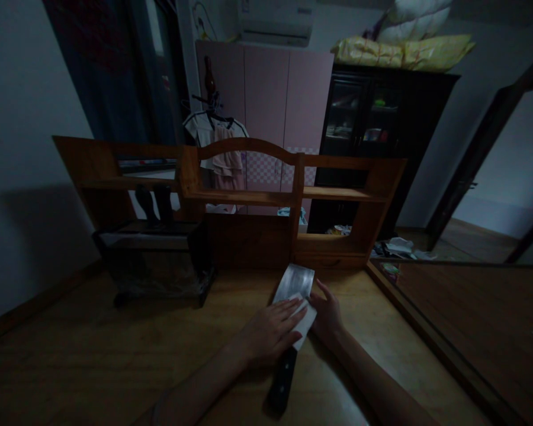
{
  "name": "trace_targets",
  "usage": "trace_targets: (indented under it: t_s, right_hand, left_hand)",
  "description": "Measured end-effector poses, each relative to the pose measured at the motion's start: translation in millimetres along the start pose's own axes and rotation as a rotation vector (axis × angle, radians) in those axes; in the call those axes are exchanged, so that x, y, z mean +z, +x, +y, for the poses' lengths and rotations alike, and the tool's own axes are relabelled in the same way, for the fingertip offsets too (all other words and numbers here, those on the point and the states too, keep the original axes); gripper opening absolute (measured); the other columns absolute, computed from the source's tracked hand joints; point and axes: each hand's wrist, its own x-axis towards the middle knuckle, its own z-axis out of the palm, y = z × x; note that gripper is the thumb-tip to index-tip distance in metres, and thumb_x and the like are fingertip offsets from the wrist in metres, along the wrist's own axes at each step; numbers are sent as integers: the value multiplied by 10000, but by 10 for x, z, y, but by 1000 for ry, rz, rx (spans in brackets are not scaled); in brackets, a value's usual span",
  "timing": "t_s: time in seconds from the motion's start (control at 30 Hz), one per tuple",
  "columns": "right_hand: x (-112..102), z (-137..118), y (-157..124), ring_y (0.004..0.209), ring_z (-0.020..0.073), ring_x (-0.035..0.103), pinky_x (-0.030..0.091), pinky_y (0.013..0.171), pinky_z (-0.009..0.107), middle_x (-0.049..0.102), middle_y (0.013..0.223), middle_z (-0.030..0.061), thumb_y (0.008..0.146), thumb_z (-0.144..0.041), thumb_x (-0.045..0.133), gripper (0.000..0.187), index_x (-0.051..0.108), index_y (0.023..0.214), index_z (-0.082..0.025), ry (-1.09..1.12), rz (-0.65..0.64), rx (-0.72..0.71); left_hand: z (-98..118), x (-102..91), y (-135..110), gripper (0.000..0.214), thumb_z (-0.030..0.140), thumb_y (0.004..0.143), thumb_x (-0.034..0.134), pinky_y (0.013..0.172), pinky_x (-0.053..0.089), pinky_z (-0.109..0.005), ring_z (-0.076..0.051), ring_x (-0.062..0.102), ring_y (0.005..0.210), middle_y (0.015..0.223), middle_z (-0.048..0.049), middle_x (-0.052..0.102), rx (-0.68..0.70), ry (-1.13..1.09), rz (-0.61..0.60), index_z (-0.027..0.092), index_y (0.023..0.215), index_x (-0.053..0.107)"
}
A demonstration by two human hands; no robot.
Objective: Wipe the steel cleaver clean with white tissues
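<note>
A cleaver with a broad metal blade is in front of me, its black riveted handle towards me. Over the lower blade is a white cloth or tissue; its exact kind is hard to tell in the dim light. My left hand holds this white piece against the blade, with fingers laid across it. At the blade's right edge, my right hand has its fingers curled against the cleaver and one digit raised. Its grip is partly hidden.
A black-framed knife stand with two black handles stands left on the wooden desk. Behind runs a wooden shelf unit. A raised wooden edge borders the desk's right side. Farther back are pink wardrobes and a dark cabinet.
</note>
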Motion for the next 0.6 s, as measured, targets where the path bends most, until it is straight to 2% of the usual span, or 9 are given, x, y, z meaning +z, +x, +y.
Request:
trace_targets:
  t_s: [0.07, 0.17, 0.3, 0.37, 0.53, 0.6]
  right_hand:
    - [4, 4, 3, 767, 242, 684, 514, 815, 393, 740, 837, 105, 865, -397, 566, 294, 693, 902, -135, 7, -29, 46]
    - [45, -9, -16, 870, 251, 676, 503, 850, 394, 735, 918, 105, 892, -420, 515, 342, 685, 965, -133, 35, -81, 96]
    - [99, -30, -54, 866, 243, 677, 503, 850, 368, 731, 907, 109, 895, -407, 520, 344, 689, 977, -118, 3, -46, 127]
    - [108, -29, -63, 834, 231, 679, 508, 828, 355, 732, 902, 104, 888, -396, 539, 322, 691, 968, -123, -14, -13, 124]
    - [88, -9, -48, 821, 210, 684, 505, 838, 351, 740, 876, 56, 875, -354, 561, 239, 696, 932, -166, -7, 66, 82]
    - [76, -5, -37, 814, 212, 686, 506, 840, 359, 741, 849, 46, 869, -339, 565, 215, 698, 906, -174, -4, 94, 81]
  left_hand:
    - [-17, 11, -2, 524, 395, 1015, 300, 1162, 288, -411, -214, 239, 1433, 1533, -85, 314, -34, -2, -3, 189, 1495, 268]
    - [-95, 63, -32, 516, 402, 1017, 289, 1174, 268, -408, -202, 222, 1438, 1545, -64, 288, -182, 8, 37, 214, 1497, 263]
    - [-186, 111, -82, 541, 433, 1018, 264, 1180, 251, -420, -192, 176, 1449, 1568, -46, 216, -352, -8, 84, 234, 1516, 194]
    - [-180, 95, -86, 556, 450, 1015, 265, 1189, 225, -415, -186, 146, 1454, 1575, -38, 185, -338, -28, 72, 239, 1521, 170]
    - [-52, 18, -26, 561, 452, 1012, 281, 1200, 187, -391, -181, 108, 1462, 1582, -7, 157, -154, -94, -33, 256, 1523, 162]
    - [-20, 16, -5, 548, 438, 1015, 280, 1200, 190, -390, -182, 115, 1461, 1580, -6, 168, -123, -112, -49, 258, 1521, 175]
